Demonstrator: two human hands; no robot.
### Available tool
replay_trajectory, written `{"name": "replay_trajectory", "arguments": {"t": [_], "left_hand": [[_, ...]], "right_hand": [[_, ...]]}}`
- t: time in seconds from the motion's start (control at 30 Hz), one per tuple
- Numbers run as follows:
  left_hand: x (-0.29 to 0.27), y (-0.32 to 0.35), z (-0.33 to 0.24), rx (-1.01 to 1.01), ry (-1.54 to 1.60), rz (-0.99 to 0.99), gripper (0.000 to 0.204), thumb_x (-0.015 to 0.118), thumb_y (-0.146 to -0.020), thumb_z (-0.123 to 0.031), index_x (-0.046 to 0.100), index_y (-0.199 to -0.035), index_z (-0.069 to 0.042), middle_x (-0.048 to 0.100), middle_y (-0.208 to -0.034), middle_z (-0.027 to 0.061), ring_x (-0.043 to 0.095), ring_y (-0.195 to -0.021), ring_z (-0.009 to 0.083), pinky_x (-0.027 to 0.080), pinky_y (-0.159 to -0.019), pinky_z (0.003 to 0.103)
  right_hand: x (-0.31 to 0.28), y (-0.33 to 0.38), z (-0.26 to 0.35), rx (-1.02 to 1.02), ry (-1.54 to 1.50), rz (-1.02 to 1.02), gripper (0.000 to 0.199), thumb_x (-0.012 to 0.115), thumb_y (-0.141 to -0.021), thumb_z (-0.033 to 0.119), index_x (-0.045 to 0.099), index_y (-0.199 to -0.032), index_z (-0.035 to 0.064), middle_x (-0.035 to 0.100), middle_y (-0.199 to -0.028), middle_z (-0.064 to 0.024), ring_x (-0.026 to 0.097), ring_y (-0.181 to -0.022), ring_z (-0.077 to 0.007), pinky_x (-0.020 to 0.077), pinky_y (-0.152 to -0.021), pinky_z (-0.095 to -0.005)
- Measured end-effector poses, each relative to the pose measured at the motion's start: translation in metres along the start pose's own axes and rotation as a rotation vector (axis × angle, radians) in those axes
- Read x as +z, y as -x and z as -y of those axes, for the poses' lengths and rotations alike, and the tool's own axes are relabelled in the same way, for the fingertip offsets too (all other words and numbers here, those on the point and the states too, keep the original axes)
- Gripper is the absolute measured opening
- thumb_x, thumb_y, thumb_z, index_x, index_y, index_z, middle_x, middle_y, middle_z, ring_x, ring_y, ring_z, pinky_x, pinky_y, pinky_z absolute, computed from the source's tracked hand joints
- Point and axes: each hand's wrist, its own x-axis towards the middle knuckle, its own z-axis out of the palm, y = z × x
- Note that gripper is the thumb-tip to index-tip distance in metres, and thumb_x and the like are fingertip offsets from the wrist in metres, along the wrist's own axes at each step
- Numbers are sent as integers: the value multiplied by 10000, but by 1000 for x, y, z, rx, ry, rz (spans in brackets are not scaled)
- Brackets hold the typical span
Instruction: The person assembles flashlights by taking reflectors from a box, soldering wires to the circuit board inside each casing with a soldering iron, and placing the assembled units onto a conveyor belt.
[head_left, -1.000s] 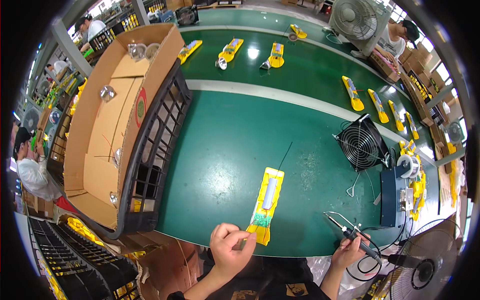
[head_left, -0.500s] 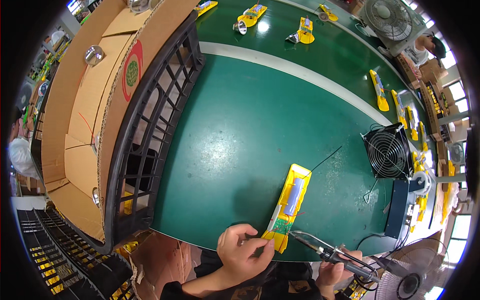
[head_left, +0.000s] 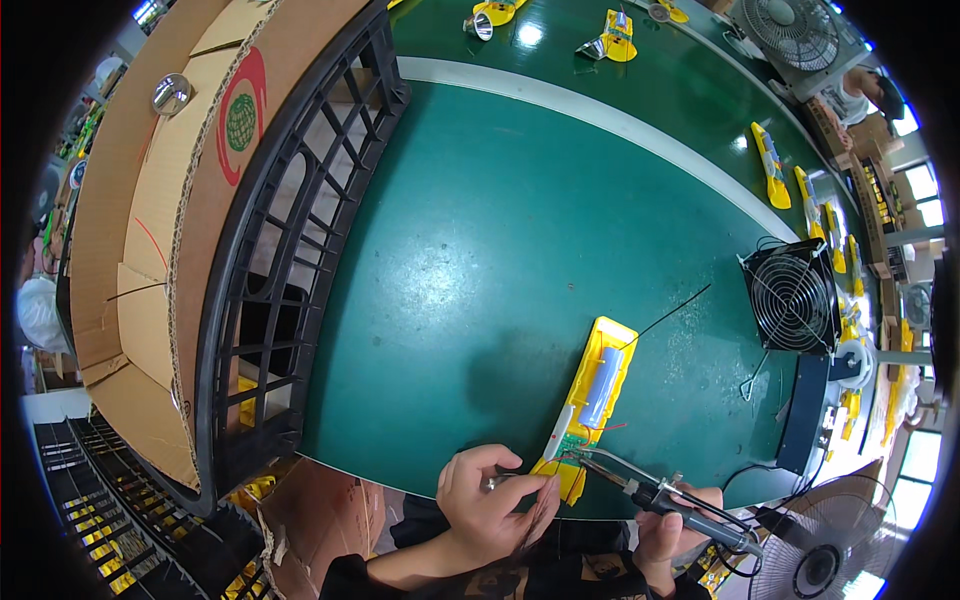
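A yellow plastic housing [head_left: 621, 338] lies on the green bench in front of me. It holds a pale blue cylindrical battery cell [head_left: 601, 385] and, at its near end, a small green circuit board [head_left: 570, 446] with thin red and dark wires. My left hand [head_left: 490, 500] is closed beside that end, thumb and fingers pinching thin wires [head_left: 541, 515]. In my right hand [head_left: 665, 535] is a soldering iron [head_left: 690, 512] with a slim metal tube along it. Its tip is at the board, close to my left fingertips; exact contact cannot be made out.
A black crate [head_left: 290, 260] and a cardboard box [head_left: 150, 210] with a shiny reflector cup [head_left: 172, 94] stand left. A black square fan [head_left: 792, 297] and a dark box-shaped unit [head_left: 803, 415] are at right. More yellow housings [head_left: 770, 165] lie on the far green surface.
The whole view has shifted slightly. The soldering iron's tip has moved left over the board, nearer my left fingertips. Dark wires now show below my left fingers.
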Motion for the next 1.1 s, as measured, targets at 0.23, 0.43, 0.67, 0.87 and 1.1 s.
{"name": "replay_trajectory", "arguments": {"t": [0.23,0.43,0.67,0.87,1.1], "left_hand": [[1,1,-1,-23,5,1,116,716,-597,-72,613,-640,-104,413,-848,50,364,-596,101,274,-477,211],[3,0,-3,-43,-22,-40,113,717,-590,-114,610,-626,-129,448,-820,27,385,-570,114,286,-483,229],[6,0,-2,-46,-40,-83,111,718,-582,-152,614,-620,-148,486,-776,2,395,-540,117,294,-471,238],[6,4,-2,-63,-54,-65,118,713,-579,-139,608,-634,-140,503,-792,0,432,-545,118,326,-518,246],[-1,0,-5,-2,-101,38,96,680,-612,-94,606,-673,-92,588,-907,32,502,-589,129,351,-588,254]], "right_hand": [[2,1,-1,27,13,-67,416,520,-801,400,436,-651,21,490,-442,-1,460,-374,-108,403,-416,-234],[-1,-1,-1,29,-13,-22,425,528,-789,387,465,-577,24,497,-432,-12,455,-352,-118,394,-389,-235],[0,-5,3,33,-34,-52,448,536,-781,390,487,-523,28,512,-437,-36,478,-358,-129,404,-382,-240],[-1,-5,5,7,-23,-121,462,534,-792,438,446,-609,23,504,-440,-30,470,-363,-113,397,-395,-231],[-9,5,-7,25,-127,-280,458,560,-782,450,371,-853,39,466,-488,-8,452,-364,-89,396,-433,-208]]}}
